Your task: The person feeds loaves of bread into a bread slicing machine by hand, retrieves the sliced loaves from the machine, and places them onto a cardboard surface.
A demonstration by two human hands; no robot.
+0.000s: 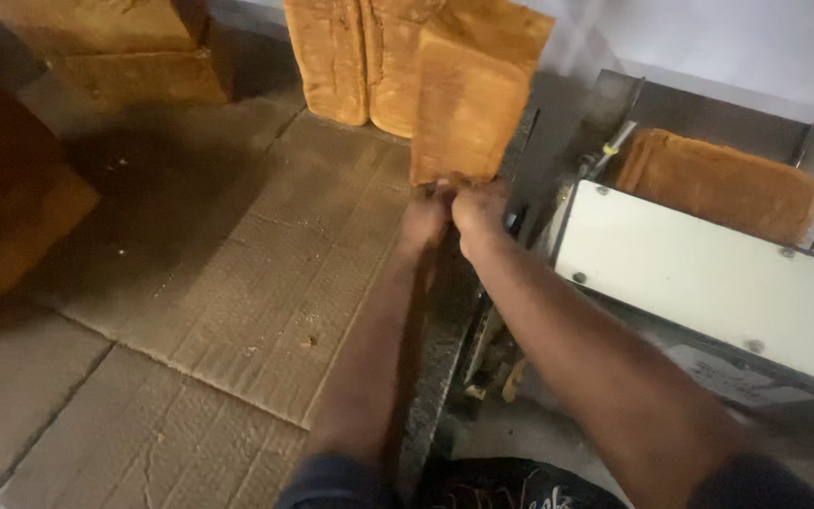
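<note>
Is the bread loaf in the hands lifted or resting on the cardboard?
Lifted: both hands, left hand and right hand, grip the loaf by its bottom edge above the cardboard.

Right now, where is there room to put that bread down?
The flattened cardboard is bare between the upright loaves at the back and the bread stack on the left. It is crowded around both hands, gripping a loaf beside the slicing machine.

A pale rectangular label (pixel 732 379) (text blurred) lies below the machine's white panel (pixel 708 283).
</note>
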